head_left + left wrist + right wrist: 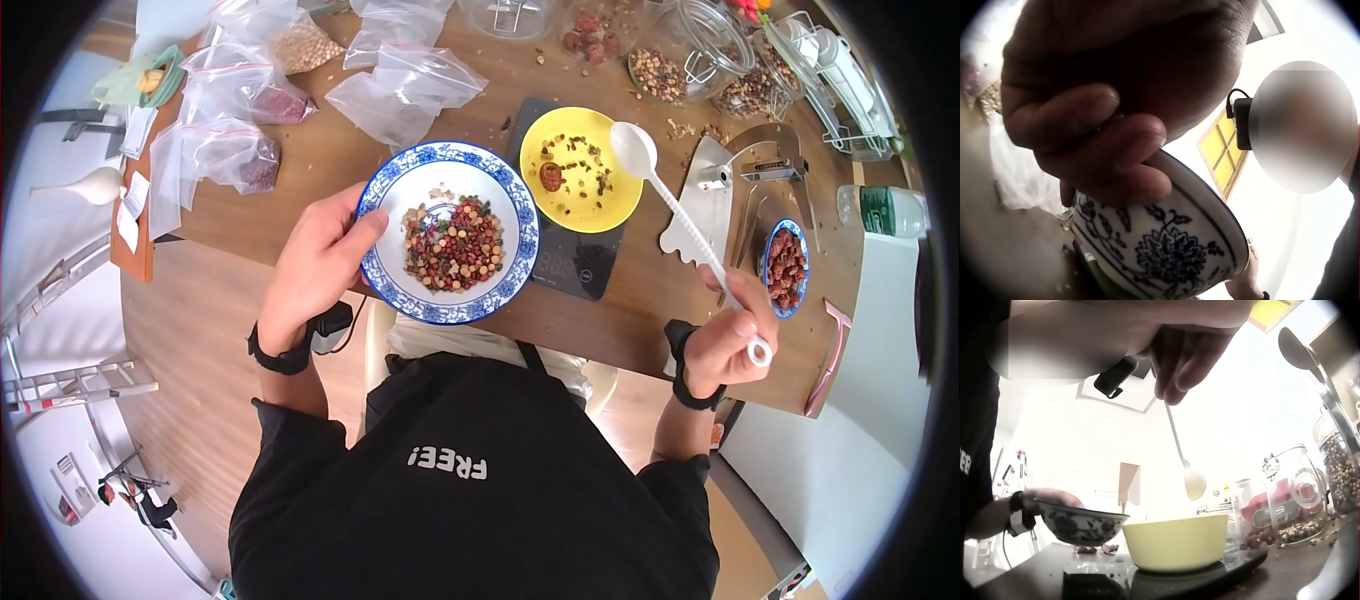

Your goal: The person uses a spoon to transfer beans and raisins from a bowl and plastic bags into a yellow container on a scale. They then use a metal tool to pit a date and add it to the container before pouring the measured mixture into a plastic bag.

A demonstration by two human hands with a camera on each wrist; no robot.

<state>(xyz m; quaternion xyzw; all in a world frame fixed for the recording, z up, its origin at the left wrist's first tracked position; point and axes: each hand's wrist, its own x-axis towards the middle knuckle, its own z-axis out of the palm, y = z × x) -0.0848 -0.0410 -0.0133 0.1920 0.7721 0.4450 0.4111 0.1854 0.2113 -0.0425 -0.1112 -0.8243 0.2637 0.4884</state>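
Note:
My left hand (324, 262) grips the rim of a blue-and-white patterned bowl (449, 305), thumb over the edge and fingers curled beneath. Mixed beans and grains (455, 245) lie in the bowl, which is held up near the table's front edge. In my right hand (735, 330) is a long white spoon (690, 222), pinched by its twisted handle. The spoon's bowl hangs over the right rim of a yellow bowl (615, 215), and looks empty. That bowl stands on a black kitchen scale (570, 275) and has a red date and scattered seeds inside.
Zip bags (235, 90) of dry goods lie at the back left. Glass jars (715, 40) of beans stand at the back right. A small bowl of red dates (785, 270), a metal plate (695, 195), a water bottle (885, 210) and a pink peeler (830, 355) are on the right.

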